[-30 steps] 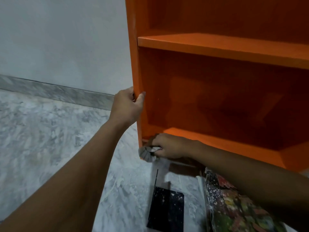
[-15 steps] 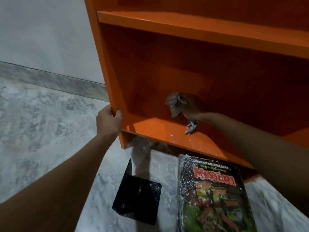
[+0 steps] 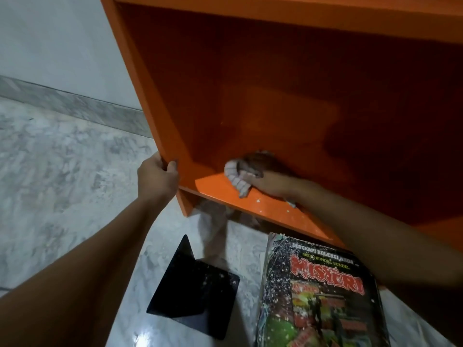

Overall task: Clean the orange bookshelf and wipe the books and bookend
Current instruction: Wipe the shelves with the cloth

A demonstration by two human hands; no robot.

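We see an orange bookshelf (image 3: 275, 83) filling the upper right of the view, its lowest compartment open towards us and shadowed at the back. It stands on a grey and white marbled floor (image 3: 62, 171) that spreads across the left and bottom. Behind the floor is a plain pale wall (image 3: 50, 41), with a strip of marbled skirting (image 3: 75, 106) along its base. Two bare forearms reach in, one from the lower left and one from the right. A worn book (image 3: 320, 296) lies flat on the floor just in front of the bookshelf at lower right. We can read the red word "MISTERI" on its dark, busy cover, which is dotted with pale flecks. To the left of the book, close but not touching, a black bookend (image 3: 198, 294) sits on the floor with one plate flat and one upright, also flecked with white. The left hand (image 3: 156, 179) grips the front edge of the bookshelf's left side panel, low down, with fingers curled behind it and the thumb on the inner face. The right hand (image 3: 265, 176) is inside the lowest compartment, clenched around a bunched pale striped cloth (image 3: 235, 180) and pressing it onto the bottom board (image 3: 213, 186) near the back left corner. A few small white specks (image 3: 258, 200) lie on that board beside the hand.
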